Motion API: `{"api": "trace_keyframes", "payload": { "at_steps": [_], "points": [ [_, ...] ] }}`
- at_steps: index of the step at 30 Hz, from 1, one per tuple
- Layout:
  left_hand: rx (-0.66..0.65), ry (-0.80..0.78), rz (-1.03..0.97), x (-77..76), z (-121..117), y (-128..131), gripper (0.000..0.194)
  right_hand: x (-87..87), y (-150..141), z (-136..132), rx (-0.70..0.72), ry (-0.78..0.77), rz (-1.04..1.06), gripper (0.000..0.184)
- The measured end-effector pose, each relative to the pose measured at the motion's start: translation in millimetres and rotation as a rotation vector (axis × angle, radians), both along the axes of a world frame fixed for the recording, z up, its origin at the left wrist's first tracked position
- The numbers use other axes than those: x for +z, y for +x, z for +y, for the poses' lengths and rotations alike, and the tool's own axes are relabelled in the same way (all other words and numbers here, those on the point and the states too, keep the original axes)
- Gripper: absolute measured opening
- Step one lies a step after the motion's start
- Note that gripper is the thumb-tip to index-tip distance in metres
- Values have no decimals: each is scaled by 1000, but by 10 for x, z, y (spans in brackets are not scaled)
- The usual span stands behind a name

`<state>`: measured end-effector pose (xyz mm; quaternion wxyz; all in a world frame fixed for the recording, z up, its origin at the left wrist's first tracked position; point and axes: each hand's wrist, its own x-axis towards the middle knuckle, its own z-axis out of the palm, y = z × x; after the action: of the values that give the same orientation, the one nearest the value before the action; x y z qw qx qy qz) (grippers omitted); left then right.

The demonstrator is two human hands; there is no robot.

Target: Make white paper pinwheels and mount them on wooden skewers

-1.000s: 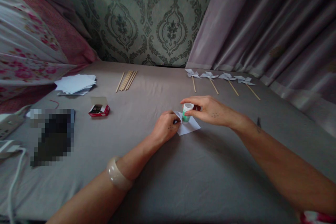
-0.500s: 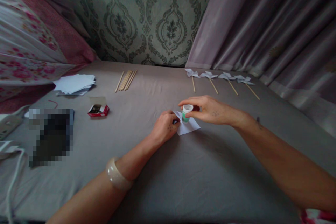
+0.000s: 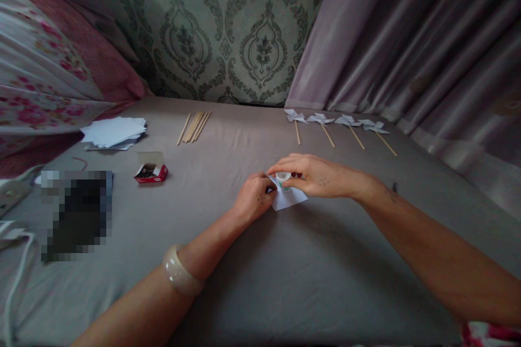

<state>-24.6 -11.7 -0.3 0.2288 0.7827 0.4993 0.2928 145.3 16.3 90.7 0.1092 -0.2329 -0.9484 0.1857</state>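
Observation:
A small square of white paper (image 3: 291, 200) lies on the grey cloth in front of me. At its left corner my left hand (image 3: 255, 196) is closed on the paper, fingers curled; its fingertips are partly hidden. My right hand (image 3: 315, 174) grips a white and green glue stick (image 3: 283, 178) between thumb and fingers. The glue stick stands upright over the paper's left part, its hollow white end facing up. Its lower end is hidden behind my right thumb. The two hands are very close together.
Several paper pinwheels on sticks (image 3: 345, 121) lie at the back right. Several loose wooden sticks (image 3: 197, 127) and a stack of white paper (image 3: 114, 133) lie at the back left. Nearer are an open red box (image 3: 150, 174) of small dark items, a blurred dark object (image 3: 79, 217) and a white cable (image 3: 18, 287).
My right hand has moved left and lower with the glue stick, toward my left hand. The left hand keeps its hold on the paper. The view has shifted slightly.

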Motion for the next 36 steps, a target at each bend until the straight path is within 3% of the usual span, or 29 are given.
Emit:
{"api": "trace_keyframes", "payload": {
  "at_steps": [3, 5, 9, 13, 16, 18, 23, 25, 28, 31, 34, 36],
  "points": [
    [18, 12, 18, -9, 2, -1, 18, 47, -11, -24, 88, -42, -13, 37],
    [12, 16, 21, -11, 6, -6, 18, 104, 43, -42, 41, -71, 10, 33],
    [-2, 1, 27, 3, 14, -14, 18, 193, 341, -52, -367, -140, 284, 25],
    [14, -22, -1, 53, -3, -13, 15, 38, 735, 24, -639, -286, 806, 25],
    [97, 22, -141, 119, -17, -8, 14, -235, 854, 61, -699, -581, 1119, 18],
    [146, 69, -285, 162, -17, -3, 21, -425, 783, 25, -706, -818, 1173, 16],
    [83, 49, -508, 224, -36, 33, 37, -711, 282, -231, -684, -1317, 1259, 13],
    [47, 31, -538, 232, -74, 60, 35, -748, 112, -334, -707, -1425, 1310, 12],
    [32, -35, -579, 241, -141, 111, 29, -770, -12, -443, -709, -1471, 1307, 13],
    [29, -91, -651, 267, -158, 136, 29, -764, -22, -504, -693, -1403, 1225, 25],
    [71, -47, -680, 330, -80, 37, 28, -734, 20, -541, -753, -1272, 1169, 36],
    [186, 46, -615, 381, 22, -143, 26, -719, 66, -555, -818, -1215, 1145, 39]
  ]
}}
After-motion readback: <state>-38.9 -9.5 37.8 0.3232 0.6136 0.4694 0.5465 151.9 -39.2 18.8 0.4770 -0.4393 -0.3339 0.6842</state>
